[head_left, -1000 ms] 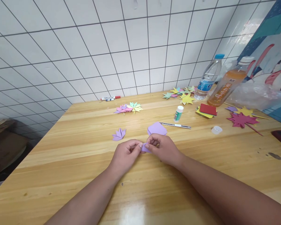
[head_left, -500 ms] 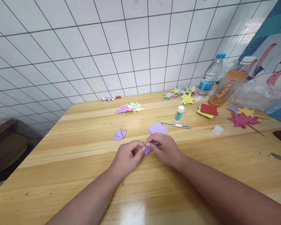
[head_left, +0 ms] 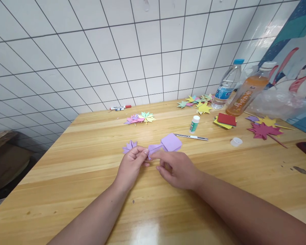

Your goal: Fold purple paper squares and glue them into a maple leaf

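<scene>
My left hand [head_left: 134,165] pinches a small folded piece of purple paper [head_left: 154,148] between thumb and fingers, raised a little over the table. The index finger of my right hand [head_left: 180,168] reaches to the paper's lower edge, slightly blurred; its thumb is apart and nothing sits between them. Just behind the paper lies a stack of purple paper squares [head_left: 171,142]. Past my left hand is a folded purple paper leaf [head_left: 130,146], its lower part partly hidden by the fingers.
A craft knife [head_left: 192,137] and a glue stick [head_left: 194,124] are behind the squares, the glue cap [head_left: 236,142] farther right. Paper leaves [head_left: 140,117] lie at the back. A water bottle [head_left: 225,85], an orange drink bottle [head_left: 250,92] and red and yellow paper [head_left: 226,119] stand right.
My left hand has moved left with the folded paper, which now shows more. My right hand has let go with its thumb, its index finger extended. The purple squares are more visible.
</scene>
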`<control>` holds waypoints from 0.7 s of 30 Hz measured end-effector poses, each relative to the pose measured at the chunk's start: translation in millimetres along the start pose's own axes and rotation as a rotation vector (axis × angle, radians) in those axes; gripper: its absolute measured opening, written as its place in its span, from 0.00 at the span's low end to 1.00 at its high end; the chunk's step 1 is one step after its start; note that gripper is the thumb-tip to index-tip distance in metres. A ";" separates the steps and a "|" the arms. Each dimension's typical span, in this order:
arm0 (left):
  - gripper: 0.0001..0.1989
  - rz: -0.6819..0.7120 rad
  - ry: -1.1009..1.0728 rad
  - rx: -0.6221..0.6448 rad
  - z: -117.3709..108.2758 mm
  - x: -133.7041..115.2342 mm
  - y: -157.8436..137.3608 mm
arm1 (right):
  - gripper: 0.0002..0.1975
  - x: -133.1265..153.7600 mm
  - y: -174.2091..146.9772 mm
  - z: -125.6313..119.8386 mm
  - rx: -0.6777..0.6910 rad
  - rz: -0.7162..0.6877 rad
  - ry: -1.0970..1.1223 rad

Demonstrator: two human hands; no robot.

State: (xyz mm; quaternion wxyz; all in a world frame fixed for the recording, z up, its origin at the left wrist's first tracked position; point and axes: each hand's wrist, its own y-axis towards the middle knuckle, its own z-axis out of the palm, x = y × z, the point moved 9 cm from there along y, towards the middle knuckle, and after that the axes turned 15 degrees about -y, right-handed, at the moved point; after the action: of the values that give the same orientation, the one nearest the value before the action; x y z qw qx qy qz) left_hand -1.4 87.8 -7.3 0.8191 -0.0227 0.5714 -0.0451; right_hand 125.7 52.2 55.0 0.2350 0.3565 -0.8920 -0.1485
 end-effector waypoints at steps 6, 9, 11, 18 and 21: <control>0.09 0.011 0.035 0.079 6.5 -0.4 -2.0 | 0.18 -7.9 1.9 -1.9 -0.118 -0.018 -0.011; 0.10 -0.016 0.130 0.166 15.5 2.1 -4.8 | 0.15 -11.8 2.8 -5.8 -0.172 -0.039 0.035; 0.11 -0.029 0.228 0.210 20.4 5.2 -6.9 | 0.15 -14.9 3.0 -6.1 -0.180 -0.032 0.069; 0.13 -0.045 0.296 0.128 13.7 10.6 -4.4 | 0.20 -26.7 3.4 -0.9 -0.180 0.051 0.228; 0.14 -0.057 0.277 0.136 14.6 9.9 -4.3 | 0.21 -29.0 5.2 -0.8 -0.162 0.095 0.316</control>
State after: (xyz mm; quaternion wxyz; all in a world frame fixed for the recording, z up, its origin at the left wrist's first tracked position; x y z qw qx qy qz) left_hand 15.6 82.3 -11.2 0.7305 0.0230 0.6736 -0.1098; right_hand 141.6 76.3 48.8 0.4069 0.3130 -0.8449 -0.1506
